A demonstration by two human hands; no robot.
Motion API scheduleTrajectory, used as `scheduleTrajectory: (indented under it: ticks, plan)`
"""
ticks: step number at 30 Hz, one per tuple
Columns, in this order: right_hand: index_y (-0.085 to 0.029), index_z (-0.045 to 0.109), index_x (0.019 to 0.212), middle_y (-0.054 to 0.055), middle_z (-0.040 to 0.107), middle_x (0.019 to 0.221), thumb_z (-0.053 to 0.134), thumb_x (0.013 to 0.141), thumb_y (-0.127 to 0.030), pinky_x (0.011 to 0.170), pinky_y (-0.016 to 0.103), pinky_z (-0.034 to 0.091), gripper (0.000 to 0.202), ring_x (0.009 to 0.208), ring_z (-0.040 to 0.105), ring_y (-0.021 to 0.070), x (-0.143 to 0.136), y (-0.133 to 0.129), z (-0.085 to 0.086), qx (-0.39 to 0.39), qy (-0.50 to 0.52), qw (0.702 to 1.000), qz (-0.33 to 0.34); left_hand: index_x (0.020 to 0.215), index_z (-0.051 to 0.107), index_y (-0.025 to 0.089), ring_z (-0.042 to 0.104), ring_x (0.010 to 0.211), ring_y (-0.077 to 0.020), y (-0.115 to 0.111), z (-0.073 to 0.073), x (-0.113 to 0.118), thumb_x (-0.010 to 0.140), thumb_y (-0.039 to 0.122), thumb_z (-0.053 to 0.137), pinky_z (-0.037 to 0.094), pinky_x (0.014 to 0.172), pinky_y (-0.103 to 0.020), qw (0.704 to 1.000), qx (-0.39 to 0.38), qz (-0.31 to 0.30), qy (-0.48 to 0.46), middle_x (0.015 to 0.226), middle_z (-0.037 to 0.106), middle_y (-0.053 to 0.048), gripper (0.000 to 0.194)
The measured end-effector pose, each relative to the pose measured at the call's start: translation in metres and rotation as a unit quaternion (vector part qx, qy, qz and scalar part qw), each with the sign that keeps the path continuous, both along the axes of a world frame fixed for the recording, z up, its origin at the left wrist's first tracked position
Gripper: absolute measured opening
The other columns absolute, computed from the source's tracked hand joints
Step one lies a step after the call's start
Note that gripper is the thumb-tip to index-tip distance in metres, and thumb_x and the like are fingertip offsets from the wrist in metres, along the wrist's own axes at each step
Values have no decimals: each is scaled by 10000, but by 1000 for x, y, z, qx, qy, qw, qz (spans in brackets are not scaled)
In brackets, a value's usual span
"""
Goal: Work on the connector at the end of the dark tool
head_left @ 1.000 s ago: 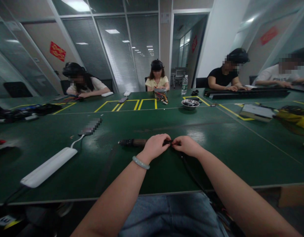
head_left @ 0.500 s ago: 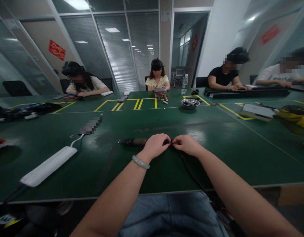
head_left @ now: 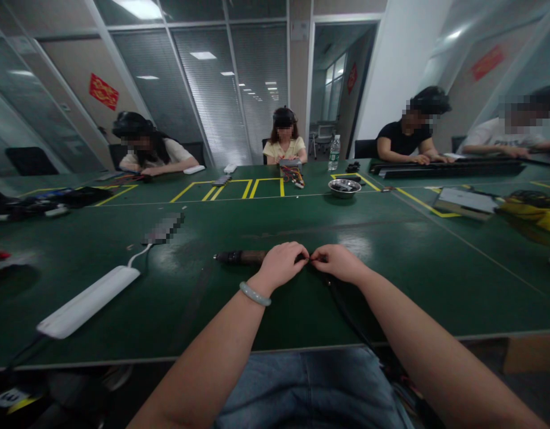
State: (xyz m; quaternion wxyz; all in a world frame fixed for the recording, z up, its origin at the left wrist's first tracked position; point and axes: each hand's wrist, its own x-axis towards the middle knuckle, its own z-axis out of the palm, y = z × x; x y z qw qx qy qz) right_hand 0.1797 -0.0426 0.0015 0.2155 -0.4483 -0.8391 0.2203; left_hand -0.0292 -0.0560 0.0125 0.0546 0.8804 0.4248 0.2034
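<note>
An electric screwdriver [head_left: 241,257] lies flat on the green table, its narrow tip to the left. My left hand [head_left: 284,262] covers its rear end, fingers curled and pinched. Close against it, my right hand [head_left: 337,261] is closed too, its fingertips almost meeting the left ones over a small dark part. From under the right fingers a black cable [head_left: 341,304] runs down to the front edge of the table. The exact join between screwdriver and cable is hidden by the fingers.
A white power strip [head_left: 89,302] lies at left, its lead reaching a blurred-out phone [head_left: 162,229]. Farther back stand a metal bowl [head_left: 345,189] holding dark parts and a water bottle [head_left: 334,152]. Several people work across the table. Yellow bundles [head_left: 536,211] lie at right.
</note>
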Motion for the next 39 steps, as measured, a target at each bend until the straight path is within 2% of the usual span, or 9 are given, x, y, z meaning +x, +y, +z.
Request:
scheduleTrajectory:
  ticks: [10, 20, 27, 32, 39]
  plan:
    - [-213, 727, 895, -1, 706, 813, 600, 796, -255, 649, 228, 421, 167, 707, 622, 140, -1, 0, 1, -7, 0, 1000, -1, 956, 605, 224, 585, 935, -189, 1, -2, 2, 893, 298, 556, 448, 842, -334, 1000, 4, 7, 6, 976, 628, -15, 108]
    - [-211, 704, 873, -14, 695, 795, 592, 821, -288, 634, 224, 404, 145, 697, 607, 133, -5, -2, 1, -47, 5, 998, -30, 904, 599, 223, 578, 893, -183, 4, -6, 1, 876, 263, 583, 444, 805, -320, 1000, 17, 1, 4, 924, 616, -6, 52]
    - [-217, 709, 829, -4, 686, 741, 576, 854, -376, 554, 229, 360, 209, 663, 596, 142, -14, -5, 0, -61, -16, 992, -114, 910, 577, 222, 573, 891, -185, 3, -6, 0, 867, 230, 602, 436, 798, -326, 1000, 24, -7, -2, 931, 613, 1, 51]
    - [-217, 713, 813, 1, 689, 715, 622, 825, -422, 514, 234, 339, 225, 631, 600, 147, -24, -7, 1, -67, -34, 983, -167, 912, 572, 219, 567, 903, -181, 2, -7, 1, 864, 234, 608, 437, 793, -314, 1000, 20, -1, 0, 931, 604, 2, 62]
    - [-216, 720, 807, 16, 694, 729, 657, 801, -406, 530, 240, 344, 199, 642, 603, 157, -30, -8, 7, -51, -64, 982, -170, 934, 571, 211, 573, 925, -194, -2, -3, 1, 867, 223, 590, 445, 829, -342, 1000, 15, 2, 13, 961, 605, -14, 70]
